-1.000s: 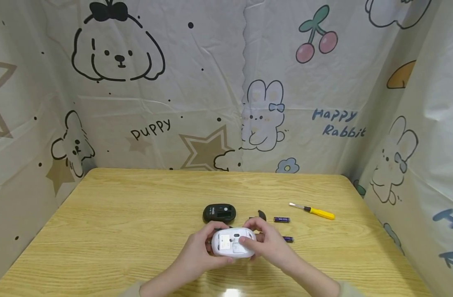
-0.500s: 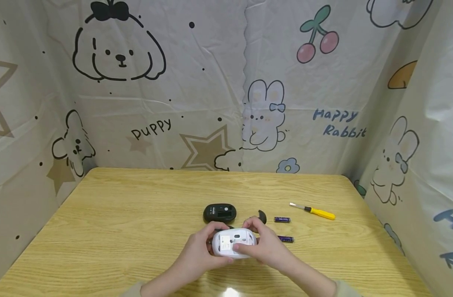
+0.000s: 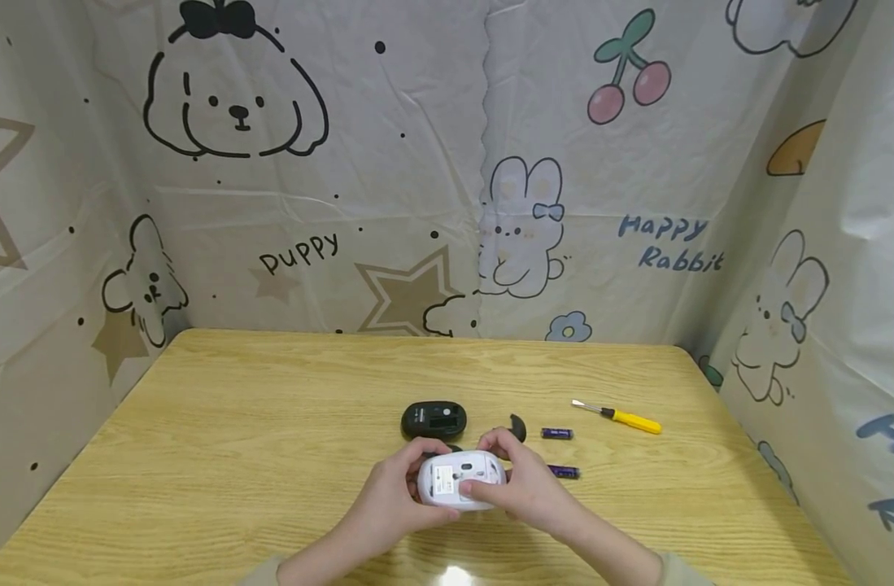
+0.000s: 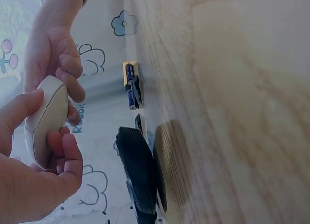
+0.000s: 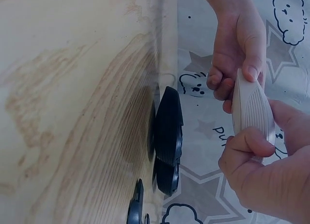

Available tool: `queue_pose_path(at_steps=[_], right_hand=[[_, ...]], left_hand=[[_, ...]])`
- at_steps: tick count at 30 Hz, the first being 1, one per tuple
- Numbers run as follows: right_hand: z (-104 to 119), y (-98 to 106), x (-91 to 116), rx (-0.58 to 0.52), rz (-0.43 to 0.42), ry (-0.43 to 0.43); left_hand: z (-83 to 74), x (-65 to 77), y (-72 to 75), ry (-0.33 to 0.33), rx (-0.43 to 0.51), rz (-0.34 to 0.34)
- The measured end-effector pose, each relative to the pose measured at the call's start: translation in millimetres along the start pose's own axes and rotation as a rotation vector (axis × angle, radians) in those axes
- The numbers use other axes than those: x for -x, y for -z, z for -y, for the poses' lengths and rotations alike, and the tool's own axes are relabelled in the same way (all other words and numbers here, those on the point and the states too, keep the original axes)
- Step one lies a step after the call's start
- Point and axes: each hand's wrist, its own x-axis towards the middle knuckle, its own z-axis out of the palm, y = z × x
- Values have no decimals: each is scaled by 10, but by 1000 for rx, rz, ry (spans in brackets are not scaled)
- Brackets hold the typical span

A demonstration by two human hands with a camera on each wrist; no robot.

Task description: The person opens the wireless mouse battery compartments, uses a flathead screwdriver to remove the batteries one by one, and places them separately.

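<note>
A white computer mouse [image 3: 445, 480] is held underside up between both hands above the table, its label and sensor opening facing the head camera. My left hand [image 3: 384, 490] grips its left end, thumb along the near edge and fingers at the far side. The right hand [image 3: 534, 486] grips the other end, with its thumb pressed on the underside. That thumb covers part of the mouse's battery lid area. In the right wrist view, the ribbed end of the white mouse [image 5: 254, 110] shows between the fingers.
Beyond the hands a black mouse [image 3: 433, 420] lies underside up, its battery bay open. A curved black cover [image 3: 518, 427], two purple batteries [image 3: 556, 434] and a yellow-handled screwdriver [image 3: 635, 421] lie to the right on the wooden table [image 3: 271, 423]. Another dark piece is mostly hidden behind the white mouse.
The right thumb has slid left across the underside of the white mouse, and the right hand has shifted slightly, showing more of the nearer battery. The left hand keeps its grip.
</note>
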Motion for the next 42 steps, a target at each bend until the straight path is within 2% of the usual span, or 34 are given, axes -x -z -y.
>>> queue_pose_path(at_steps=[17, 26, 37, 42], right_hand=[[4, 35, 1, -42, 5, -28], [-15, 34, 31, -155, 1, -36], [-58, 113, 43, -149, 15, -27], [-59, 140, 55, -182, 22, -38]], left_hand=[[19, -14, 4, 22, 25, -3], [45, 7, 19, 32, 31, -18], [40, 33, 46, 49, 16, -6], [33, 38, 55, 44, 13, -1]])
